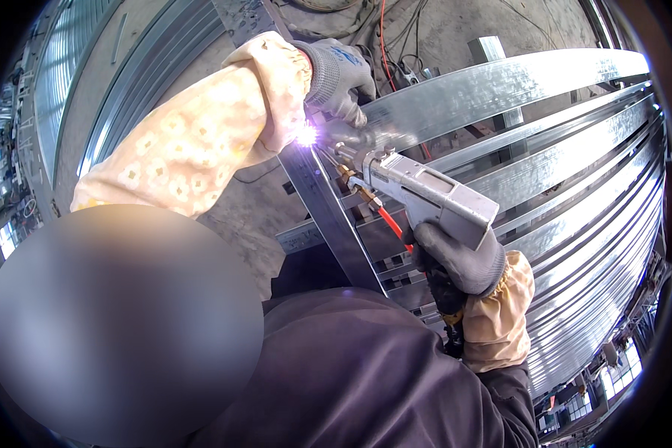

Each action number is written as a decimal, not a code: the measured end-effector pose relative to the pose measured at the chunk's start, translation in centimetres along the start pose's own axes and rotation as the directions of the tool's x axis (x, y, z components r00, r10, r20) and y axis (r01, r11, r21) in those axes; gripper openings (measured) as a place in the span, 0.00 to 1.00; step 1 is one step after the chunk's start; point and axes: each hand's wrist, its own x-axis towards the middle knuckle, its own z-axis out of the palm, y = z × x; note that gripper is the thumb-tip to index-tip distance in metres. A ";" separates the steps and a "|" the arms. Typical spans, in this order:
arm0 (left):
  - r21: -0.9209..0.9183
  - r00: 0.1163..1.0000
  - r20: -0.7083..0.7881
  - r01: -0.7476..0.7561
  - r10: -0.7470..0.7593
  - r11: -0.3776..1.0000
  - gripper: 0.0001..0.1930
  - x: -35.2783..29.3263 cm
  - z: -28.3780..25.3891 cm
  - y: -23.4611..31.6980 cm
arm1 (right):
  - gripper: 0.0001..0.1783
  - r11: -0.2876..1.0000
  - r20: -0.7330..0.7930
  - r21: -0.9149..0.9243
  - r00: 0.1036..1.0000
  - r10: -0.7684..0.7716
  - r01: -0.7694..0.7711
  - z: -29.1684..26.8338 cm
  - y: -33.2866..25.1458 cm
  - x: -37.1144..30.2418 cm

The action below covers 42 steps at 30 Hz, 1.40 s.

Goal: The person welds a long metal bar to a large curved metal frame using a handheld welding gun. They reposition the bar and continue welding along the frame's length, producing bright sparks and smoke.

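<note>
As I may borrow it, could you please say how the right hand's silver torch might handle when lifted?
The silver torch is probably stiff, given its boxy, metallic look. It may feel front-heavy: much of it extends beyond the right hand. The red hose alongside might tug.

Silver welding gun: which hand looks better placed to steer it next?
Probably the right hand: it holds the welding gun, while the left hand is beyond the bright flash, near the end of a steel beam.
</note>
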 end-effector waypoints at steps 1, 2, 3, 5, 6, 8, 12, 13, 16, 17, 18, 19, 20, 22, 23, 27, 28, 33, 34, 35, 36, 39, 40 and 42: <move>0.010 1.000 -0.002 -0.007 0.007 1.000 0.26 0.1 0.0 0.0 | 0.22 1.000 -0.003 0.012 1.000 -0.002 0.002 0.0 0.1 0.0; 0.020 1.000 -0.005 -0.014 0.014 1.000 0.26 0.1 0.0 0.0 | 0.23 1.000 -0.005 0.023 1.000 -0.003 0.004 0.0 0.1 0.0; 0.024 1.000 -0.005 -0.022 0.022 0.999 0.26 0.2 0.0 -0.1 | 0.23 1.000 -0.012 0.020 1.000 0.007 -0.007 0.0 0.1 0.0; 0.029 0.999 -0.007 -0.032 0.032 0.999 0.26 0.3 0.1 -0.3 | 0.23 1.000 -0.019 0.010 0.999 0.026 -0.026 0.1 0.1 -0.1; 0.029 1.000 -0.004 -0.029 0.029 0.999 0.26 0.2 0.2 -0.3 | 0.23 0.999 -0.014 0.001 0.999 0.038 -0.038 0.0 0.0 -0.2; 0.028 1.000 0.004 -0.028 0.028 0.999 0.26 0.3 0.2 -0.4 | 0.24 0.998 -0.006 -0.014 0.998 0.064 -0.064 -0.1 -0.2 -0.3; 0.051 0.999 -0.028 -0.030 0.031 0.998 0.26 0.3 0.3 -0.4 | 0.24 0.999 0.002 0.013 0.999 0.039 -0.039 -0.2 0.0 -0.3; 0.046 0.999 -0.025 -0.023 0.024 0.999 0.26 0.3 0.3 -0.4 | 0.25 0.999 0.002 0.011 0.999 0.047 -0.047 -0.2 0.0 -0.3; 0.049 1.000 -0.027 -0.013 0.014 0.999 0.26 0.0 0.2 -0.2 | 0.25 0.997 0.001 -0.002 0.997 0.072 -0.072 -0.1 -0.3 -0.5; 0.052 1.000 -0.029 -0.011 0.013 0.999 0.25 -0.1 0.2 -0.2 | 0.25 0.997 0.000 -0.007 0.997 0.081 -0.081 -0.1 -0.3 -0.6; 0.047 0.999 -0.033 -0.011 0.013 0.999 0.25 -0.2 0.3 -0.2 | 0.25 0.998 -0.001 -0.004 0.998 0.062 -0.062 -0.1 -0.3 -0.6; 0.043 0.999 -0.034 -0.020 0.022 0.999 0.25 0.0 0.2 -0.3 | 0.25 0.999 -0.009 0.003 0.999 0.046 -0.046 -0.1 -0.1 -0.5; 0.039 0.999 -0.035 -0.029 0.030 0.999 0.25 0.2 0.2 -0.3 | 0.25 0.999 -0.018 0.009 0.999 0.031 -0.030 0.0 0.0 -0.5; 0.017 1.000 -0.012 -0.027 0.027 1.000 0.26 0.2 0.1 -0.3 | 0.26 0.999 0.012 -0.010 0.999 0.046 -0.046 -0.3 0.1 -0.5; 0.006 1.000 -0.001 -0.018 0.018 1.000 0.26 0.0 0.1 -0.2 | 0.27 0.998 0.033 -0.022 0.998 0.051 -0.050 -0.4 0.0 -0.6; 0.020 1.000 -0.015 -0.014 0.014 1.000 0.26 0.2 0.2 -0.2 | 0.27 0.997 0.011 -0.014 0.997 0.077 -0.077 -0.2 -0.1 -0.6; 0.025 1.000 -0.020 -0.016 0.016 1.000 0.26 0.2 0.2 -0.2 | 0.27 0.997 0.007 -0.020 0.997 0.074 -0.074 -0.2 -0.1 -0.6; 0.030 1.000 -0.008 0.007 -0.006 1.000 0.25 -0.3 -0.1 0.3 | 0.29 0.995 0.014 -0.051 0.996 0.088 -0.087 -0.4 -0.1 -0.9; 0.030 1.000 -0.012 -0.004 0.004 1.000 0.25 -0.2 -0.1 0.1 | 0.30 0.994 0.014 -0.056 0.995 0.097 -0.096 -0.4 -0.1 -0.9; 0.030 1.000 -0.016 -0.014 0.014 0.999 0.25 -0.2 0.0 0.0 | 0.30 0.993 0.014 -0.061 0.994 0.106 -0.105 -0.4 -0.2 -0.9; 0.030 1.000 -0.016 -0.016 0.016 0.999 0.25 -0.1 0.1 -0.1 | 0.30 0.994 0.020 -0.065 0.995 0.094 -0.092 -0.5 -0.1 -0.9; 0.031 1.000 -0.014 -0.021 0.022 0.999 0.25 0.0 0.1 -0.1 | 0.30 0.996 0.030 -0.068 0.998 0.056 -0.054 -0.5 0.1 -0.9; 0.031 1.000 -0.013 -0.021 0.021 0.999 0.25 0.0 0.1 -0.1 | 0.31 0.997 0.032 -0.065 0.999 0.043 -0.041 -0.5 0.1 -0.9; 0.033 1.000 -0.012 -0.017 0.018 0.999 0.26 -0.2 0.1 -0.1 | 0.31 0.997 0.036 -0.064 0.999 0.037 -0.035 -0.5 0.2 -1.0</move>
